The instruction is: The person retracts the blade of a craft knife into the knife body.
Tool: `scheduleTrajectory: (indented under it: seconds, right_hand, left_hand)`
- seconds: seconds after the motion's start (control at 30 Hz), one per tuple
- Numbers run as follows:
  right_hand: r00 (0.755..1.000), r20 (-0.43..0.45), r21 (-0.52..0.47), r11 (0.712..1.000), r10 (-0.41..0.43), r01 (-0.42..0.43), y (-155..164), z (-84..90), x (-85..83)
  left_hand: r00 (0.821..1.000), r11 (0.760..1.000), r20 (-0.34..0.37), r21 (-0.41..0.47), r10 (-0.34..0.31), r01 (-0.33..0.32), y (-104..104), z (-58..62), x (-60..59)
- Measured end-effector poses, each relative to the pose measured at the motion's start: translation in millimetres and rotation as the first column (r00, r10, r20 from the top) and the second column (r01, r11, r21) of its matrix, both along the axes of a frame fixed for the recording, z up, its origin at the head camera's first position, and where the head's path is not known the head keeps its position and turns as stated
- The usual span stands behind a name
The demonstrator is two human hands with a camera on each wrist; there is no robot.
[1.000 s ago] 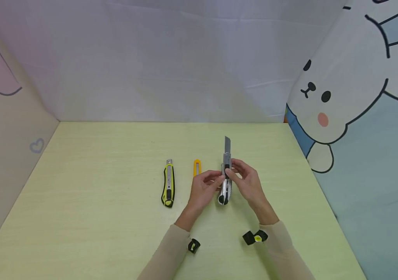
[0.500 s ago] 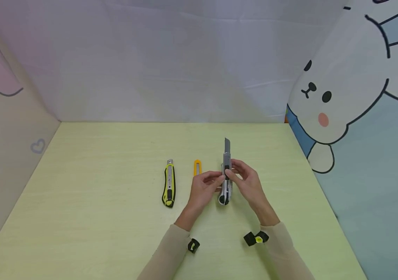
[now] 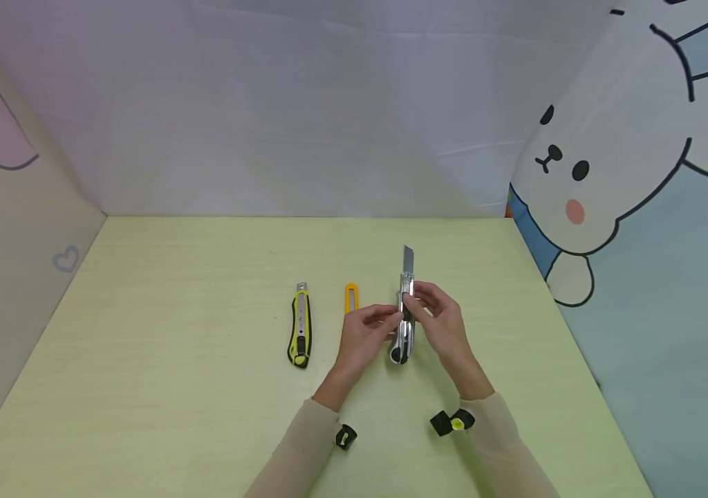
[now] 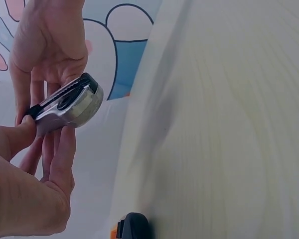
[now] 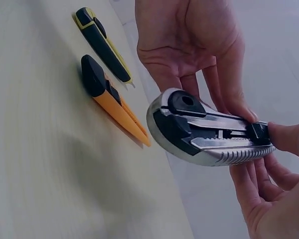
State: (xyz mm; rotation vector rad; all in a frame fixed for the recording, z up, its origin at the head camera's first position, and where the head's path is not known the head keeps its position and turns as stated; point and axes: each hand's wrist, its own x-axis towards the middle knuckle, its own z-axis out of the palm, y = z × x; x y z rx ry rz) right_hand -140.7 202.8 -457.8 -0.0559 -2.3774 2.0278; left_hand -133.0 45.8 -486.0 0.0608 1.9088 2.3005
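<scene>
Both hands hold the silver knife [image 3: 403, 325] above the table [image 3: 173, 387], its blade [image 3: 408, 258] out and pointing away: the left hand [image 3: 363, 339] pinches its side, and the right hand [image 3: 444, 325] curls around it, thumb on the black slider [image 5: 259, 130]. If the thumb slips, the exposed blade could probably jerk or nick a finger. The yellow knife [image 3: 299, 325] and orange knife [image 3: 350, 297] lie to the left.

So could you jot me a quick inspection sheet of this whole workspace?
Surface: pale green table, bare wood grain.
Job's things: silver utility knife, blade out, pointing away from the person.
Clutter: yellow-black knife and orange knife lying side by side at left.
Hands: left hand and right hand both grip the silver knife; right thumb on its slider.
Cables: nothing seen.
Surroundings: cartoon rabbit backdrop at right.
</scene>
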Motion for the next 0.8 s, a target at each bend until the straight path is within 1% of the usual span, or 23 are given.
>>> scheduleTrajectory:
  seconds: [0.23, 0.57, 0.8]
  right_hand:
    - [0.999, -0.026, -0.013, 1.000, 0.022, -0.022, -0.4, -2.6, -1.0]
    - [0.999, -0.031, -0.010, 0.999, 0.040, -0.041, -0.8, -3.2, -0.5]
    - [0.998, -0.026, -0.019, 0.999, 0.049, -0.050, -0.7, -3.1, 0.1]
  left_hand:
    - [1.000, 1.000, -0.001, 0.020, 0.018, -0.018, -1.0, -0.7, -1.2]
    - [0.999, 0.999, 0.023, 0.032, 0.029, -0.029, -1.2, -1.5, -2.1]
    - [0.999, 0.998, 0.037, 0.048, 0.035, -0.036, -1.8, 0.1, -1.4]
